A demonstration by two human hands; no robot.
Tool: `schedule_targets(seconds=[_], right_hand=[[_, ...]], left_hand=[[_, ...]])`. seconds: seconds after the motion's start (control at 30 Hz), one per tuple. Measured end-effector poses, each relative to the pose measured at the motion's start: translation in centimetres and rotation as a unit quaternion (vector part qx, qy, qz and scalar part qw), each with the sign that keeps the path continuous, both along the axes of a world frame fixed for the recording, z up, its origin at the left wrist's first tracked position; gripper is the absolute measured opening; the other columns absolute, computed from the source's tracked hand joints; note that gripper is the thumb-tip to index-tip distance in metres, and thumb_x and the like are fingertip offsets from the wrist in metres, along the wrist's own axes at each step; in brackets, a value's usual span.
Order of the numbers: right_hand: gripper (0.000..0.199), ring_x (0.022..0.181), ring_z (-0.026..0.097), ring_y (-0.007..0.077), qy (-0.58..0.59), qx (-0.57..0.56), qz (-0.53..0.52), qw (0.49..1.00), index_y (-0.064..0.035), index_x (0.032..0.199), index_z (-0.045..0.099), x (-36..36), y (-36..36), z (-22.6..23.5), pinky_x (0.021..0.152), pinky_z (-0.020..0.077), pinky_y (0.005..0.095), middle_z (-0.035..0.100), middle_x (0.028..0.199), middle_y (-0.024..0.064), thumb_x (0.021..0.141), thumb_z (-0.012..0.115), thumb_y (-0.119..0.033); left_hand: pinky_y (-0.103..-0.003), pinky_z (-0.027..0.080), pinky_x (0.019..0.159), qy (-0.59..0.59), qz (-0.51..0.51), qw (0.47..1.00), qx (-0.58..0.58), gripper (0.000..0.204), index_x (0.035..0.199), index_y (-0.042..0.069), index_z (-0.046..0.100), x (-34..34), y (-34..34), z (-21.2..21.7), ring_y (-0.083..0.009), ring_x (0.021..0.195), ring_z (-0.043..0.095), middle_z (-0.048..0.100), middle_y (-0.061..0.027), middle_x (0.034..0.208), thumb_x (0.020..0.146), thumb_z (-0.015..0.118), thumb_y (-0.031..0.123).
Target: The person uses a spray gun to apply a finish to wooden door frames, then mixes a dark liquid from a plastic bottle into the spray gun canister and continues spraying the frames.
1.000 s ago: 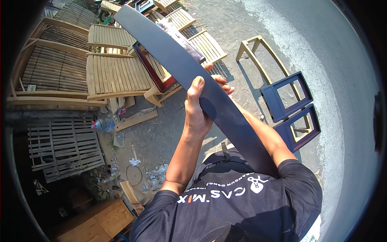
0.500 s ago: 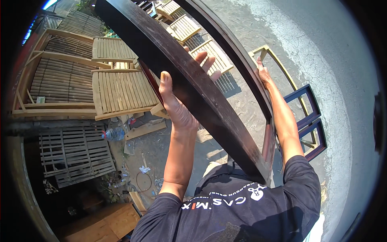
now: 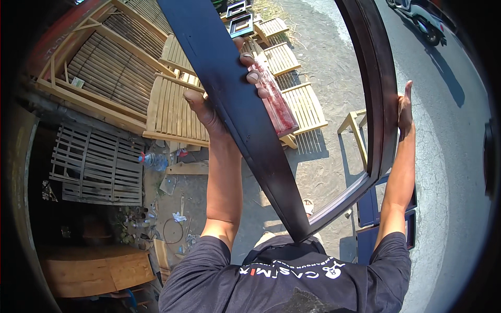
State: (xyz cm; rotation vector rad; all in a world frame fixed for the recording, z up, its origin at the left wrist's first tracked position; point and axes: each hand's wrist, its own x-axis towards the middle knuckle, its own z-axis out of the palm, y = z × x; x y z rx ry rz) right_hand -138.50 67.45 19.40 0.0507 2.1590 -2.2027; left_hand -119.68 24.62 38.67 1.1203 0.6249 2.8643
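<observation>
A large dark-brown wooden frame (image 3: 383,94) is held up in front of me, its lower corner close to my shirt. My left hand (image 3: 213,119) is closed around its broad left board (image 3: 229,99), thumb at the left edge and fingertips curled over the right edge. Beside those fingertips shows a reddish, pale-streaked wooden piece (image 3: 274,99); how it joins the board is hidden. On the frame's outer right side, my right hand (image 3: 405,110) holds the curved edge with one digit pointing up; its other fingers are mostly hidden.
Slatted wooden benches (image 3: 177,112) stand ahead, with a bamboo platform (image 3: 109,62) at the left. Smaller dark frames (image 3: 368,229) lean at my right by a light wooden frame (image 3: 355,130). A motor scooter (image 3: 425,26) is on the road. A plastic bottle (image 3: 154,161) lies left.
The frame has turned, so its left board now faces me broadly and its right side has swung rightward. Both hands keep hold. The view has shifted, and a scooter now shows on the road.
</observation>
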Motion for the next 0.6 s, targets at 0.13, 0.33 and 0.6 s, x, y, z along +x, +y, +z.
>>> schedule_targets(seconds=[0.13, 0.33, 0.6], right_hand=[[0.1, 0.099, 0.059, 0.0189, 0.0, -0.048, 0.047, 0.998, -0.0022, 0.12, 0.059, 2.1, -3.2, 0.4, 0.088, 0.0456, 0.0339, 0.063, 0.11, 0.0114, 0.089, 0.026, -0.092], [0.111, 0.119, 0.062, 0.0234, -0.009, -0.097, 0.027, 0.995, 0.003, 0.142, 0.056, 3.9, -4.8, -7.0, 0.106, 0.0468, 0.0351, 0.064, 0.132, 0.018, 0.091, 0.023, -0.09], [0.103, 0.134, 0.053, 0.0325, 0.063, -0.02, -0.002, 0.998, 0.0069, 0.145, 0.048, 7.2, -9.7, -11.9, 0.116, 0.0365, 0.0433, 0.057, 0.141, 0.0218, 0.099, 0.022, -0.081]], left_hand=[[-0.048, 0.063, 0.091, -0.009, 0.028, 0.998, -0.052, 0.117, 0.158, -0.004, 0.015, 0.2, -2.5, 0.3, -0.0308, 0.112, 0.063, 0.055, -0.0208, 0.128, 0.084, 0.077, 0.063], [-0.039, 0.068, 0.076, -0.082, 0.38, 0.862, -0.324, 0.104, 0.142, -0.007, 0.046, 1.9, -5.6, -2.3, -0.029, 0.108, 0.071, 0.062, -0.021, 0.122, 0.085, 0.064, 0.078], [-0.032, 0.064, 0.061, -0.234, 0.472, 0.785, -0.327, 0.076, 0.124, -0.003, 0.056, 11.4, -9.4, -5.4, -0.0238, 0.078, 0.074, 0.067, -0.0154, 0.105, 0.092, 0.066, 0.065]])
